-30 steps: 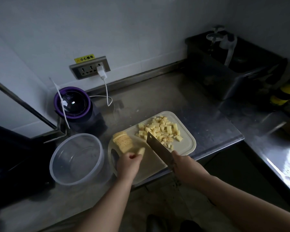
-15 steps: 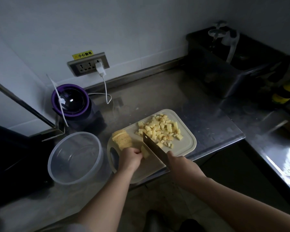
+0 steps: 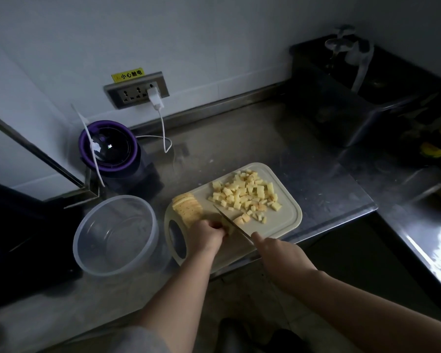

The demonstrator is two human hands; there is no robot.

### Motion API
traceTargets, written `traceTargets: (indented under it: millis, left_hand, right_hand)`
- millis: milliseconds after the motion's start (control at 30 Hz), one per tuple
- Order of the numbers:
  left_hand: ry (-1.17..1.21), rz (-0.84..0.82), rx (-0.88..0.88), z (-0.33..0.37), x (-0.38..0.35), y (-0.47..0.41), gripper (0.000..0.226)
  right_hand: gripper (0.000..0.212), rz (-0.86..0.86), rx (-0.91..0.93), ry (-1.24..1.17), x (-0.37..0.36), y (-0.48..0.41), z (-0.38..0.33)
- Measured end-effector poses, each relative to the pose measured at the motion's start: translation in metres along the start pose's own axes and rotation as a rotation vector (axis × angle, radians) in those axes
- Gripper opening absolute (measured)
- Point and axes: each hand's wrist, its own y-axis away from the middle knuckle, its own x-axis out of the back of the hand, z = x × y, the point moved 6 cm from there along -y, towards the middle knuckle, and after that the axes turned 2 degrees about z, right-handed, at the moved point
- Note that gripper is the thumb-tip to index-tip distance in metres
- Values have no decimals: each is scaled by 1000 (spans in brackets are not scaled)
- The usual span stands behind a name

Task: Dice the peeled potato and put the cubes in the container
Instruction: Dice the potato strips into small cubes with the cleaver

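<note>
left sleeve: grey | left forearm: bare | right forearm: bare

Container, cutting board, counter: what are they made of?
Container: clear plastic, likely; see-through walls, thin rolled rim. Cutting board: pale matte plastic, it seems, with a moulded handle hole. Counter: stainless steel by its look, brushed grey with dull reflections and a folded edge.

Knife turns from flat to edge-down on the potato piece.
A second ago the right hand held the blade with its broad face showing, tip by the pile of cubes; now it stands on edge, a thin line set into the piece. The left hand has slid up the cutting board, its fingers close beside the blade and covering most of the piece.
</note>
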Motion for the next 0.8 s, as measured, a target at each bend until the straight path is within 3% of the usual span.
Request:
traceTargets:
  millis: [167, 333, 800]
  left_hand:
    - [59, -38, -17, -1, 0, 1, 13]
    - [198, -52, 44, -6, -2, 2, 10]
    - [228, -17, 22, -5, -2, 4, 6]
  right_hand:
    - [45, 10, -58, -20, 13, 1, 6]
    - [45, 62, 3, 27, 21, 11, -15]
    - [46, 30, -3, 47, 9, 9, -20]
